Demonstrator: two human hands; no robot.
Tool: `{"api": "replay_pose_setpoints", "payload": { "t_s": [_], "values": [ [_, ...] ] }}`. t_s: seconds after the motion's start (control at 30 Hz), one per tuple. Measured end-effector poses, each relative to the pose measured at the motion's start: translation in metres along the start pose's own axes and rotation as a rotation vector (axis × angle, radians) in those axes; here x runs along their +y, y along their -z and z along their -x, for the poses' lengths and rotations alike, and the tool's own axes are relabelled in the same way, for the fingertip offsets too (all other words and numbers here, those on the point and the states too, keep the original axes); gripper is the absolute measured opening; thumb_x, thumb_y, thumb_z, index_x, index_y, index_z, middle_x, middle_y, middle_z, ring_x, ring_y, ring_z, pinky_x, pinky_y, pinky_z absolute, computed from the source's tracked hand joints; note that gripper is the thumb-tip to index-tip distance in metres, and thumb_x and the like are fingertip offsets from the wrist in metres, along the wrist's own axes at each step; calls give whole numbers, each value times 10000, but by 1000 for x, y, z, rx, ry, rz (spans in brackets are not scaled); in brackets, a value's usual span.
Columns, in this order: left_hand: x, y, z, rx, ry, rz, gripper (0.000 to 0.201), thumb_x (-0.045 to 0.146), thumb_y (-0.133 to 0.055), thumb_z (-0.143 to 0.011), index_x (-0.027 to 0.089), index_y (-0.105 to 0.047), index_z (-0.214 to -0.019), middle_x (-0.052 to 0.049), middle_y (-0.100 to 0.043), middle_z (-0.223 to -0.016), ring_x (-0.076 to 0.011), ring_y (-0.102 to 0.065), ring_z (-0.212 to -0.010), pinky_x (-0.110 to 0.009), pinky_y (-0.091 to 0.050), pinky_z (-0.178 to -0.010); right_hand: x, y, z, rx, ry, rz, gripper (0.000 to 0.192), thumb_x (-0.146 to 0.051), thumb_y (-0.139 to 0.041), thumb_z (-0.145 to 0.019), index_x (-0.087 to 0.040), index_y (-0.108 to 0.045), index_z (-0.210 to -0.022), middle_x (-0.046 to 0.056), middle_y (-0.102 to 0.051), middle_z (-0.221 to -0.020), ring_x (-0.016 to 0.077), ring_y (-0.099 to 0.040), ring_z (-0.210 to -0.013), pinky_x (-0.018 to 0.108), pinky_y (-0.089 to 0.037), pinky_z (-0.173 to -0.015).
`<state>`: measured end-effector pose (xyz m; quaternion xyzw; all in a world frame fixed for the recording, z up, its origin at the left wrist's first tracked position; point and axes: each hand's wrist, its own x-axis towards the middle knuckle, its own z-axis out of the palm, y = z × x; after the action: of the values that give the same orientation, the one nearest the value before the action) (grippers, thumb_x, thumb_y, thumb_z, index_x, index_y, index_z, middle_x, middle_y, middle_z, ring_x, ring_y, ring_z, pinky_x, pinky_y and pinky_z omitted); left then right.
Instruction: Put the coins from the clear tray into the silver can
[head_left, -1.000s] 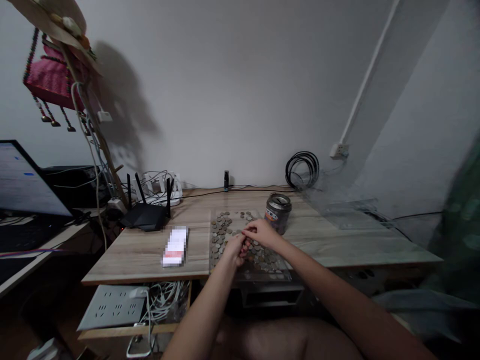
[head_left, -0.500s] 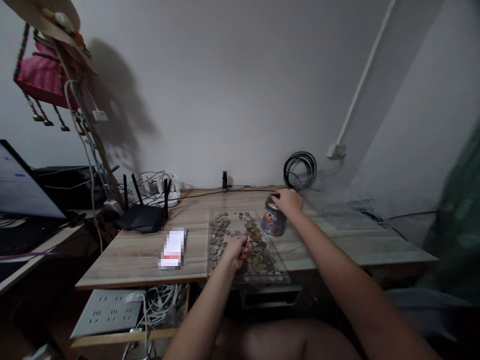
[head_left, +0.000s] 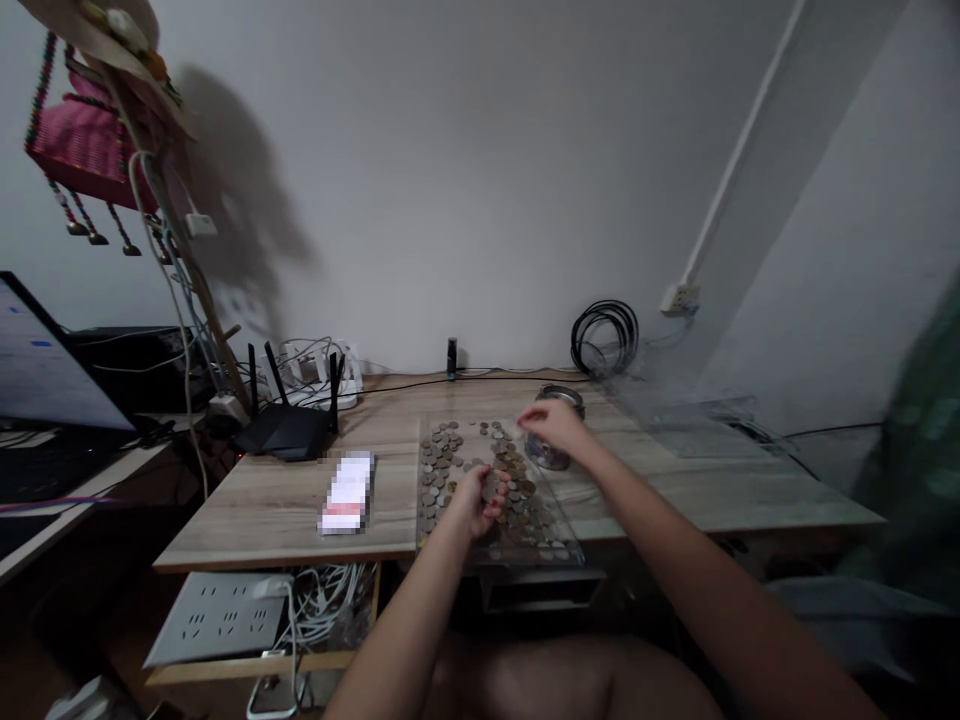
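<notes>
A clear tray (head_left: 571, 552) full of several mixed coins (head_left: 441, 462) lies on the wooden desk (head_left: 262, 505) in front of me. My left hand (head_left: 478, 499) rests over the coins near the tray's middle, fingers curled on a few of them. My right hand (head_left: 553, 427) hovers at the tray's far right corner, just in front of a small metal can (head_left: 559, 397) that it partly hides. The fingers are loosely bent, and whether they hold a coin is too small to tell.
A black router (head_left: 287, 432) with antennas sits at the desk's back left, a blurred white card (head_left: 346, 492) lies beside the tray, a coil of black cable (head_left: 604, 335) is at the back right. A clear lid (head_left: 701, 422) lies on the right. Power strip (head_left: 214, 618) and cables hang below.
My right hand went from the coins to the top of the can, then drew back toward the tray. My left hand stayed on the coins.
</notes>
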<state>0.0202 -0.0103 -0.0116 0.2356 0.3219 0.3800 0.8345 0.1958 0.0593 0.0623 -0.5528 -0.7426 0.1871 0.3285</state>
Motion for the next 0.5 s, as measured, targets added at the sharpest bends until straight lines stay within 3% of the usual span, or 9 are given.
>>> {"api": "replay_pose_setpoints", "payload": {
  "t_s": [0.07,0.1,0.23,0.33,0.43,0.5],
  "values": [
    [0,0,2,23,10,3,145,222,-427,-814,104,-510,-799,9,-463,-528,-25,-343,-356,-117,-107,-306,11,29,-17,288,-84,291,201,-184,-515,-725,-117,-686,-808,93,-677,-801,160,-592,-716,242,-432,-648],
    [0,0,2,38,3,-14,118,179,-432,-806,96,-515,-814,-3,-491,-553,-25,-371,-371,-111,-119,-307,17,40,-25,341,-112,403,217,-163,-493,-739,-111,-686,-825,108,-675,-832,167,-589,-748,251,-426,-673],
    [-4,-1,1,86,-88,-145,154,173,-425,-843,83,-538,-788,-34,-566,-604,-1,-342,-345,-115,-117,-304,29,60,-43,295,-119,556,187,-106,-516,-702,-103,-691,-768,125,-670,-826,182,-570,-781,270,-396,-712],
    [-5,-2,0,73,-146,-207,246,280,-463,-851,83,-554,-733,-4,-542,-542,10,-257,-298,-137,-86,-298,22,54,-42,258,-128,595,156,-131,-545,-684,-123,-691,-736,110,-667,-801,177,-567,-760,261,-389,-692],
    [-6,-1,1,36,-160,-193,330,393,-491,-829,104,-532,-676,50,-438,-453,5,-202,-277,-153,-50,-304,4,32,-26,332,-93,557,219,-234,-501,-754,-155,-694,-823,102,-668,-857,180,-570,-772,255,-393,-668],
    [-5,-1,2,16,-134,-152,349,431,-491,-820,122,-504,-658,70,-384,-432,4,-180,-277,-153,-40,-311,-9,5,-6,191,26,418,252,-298,-479,-780,-178,-693,-837,74,-676,-819,163,-571,-720,238,-397,-624]
  ]
}}
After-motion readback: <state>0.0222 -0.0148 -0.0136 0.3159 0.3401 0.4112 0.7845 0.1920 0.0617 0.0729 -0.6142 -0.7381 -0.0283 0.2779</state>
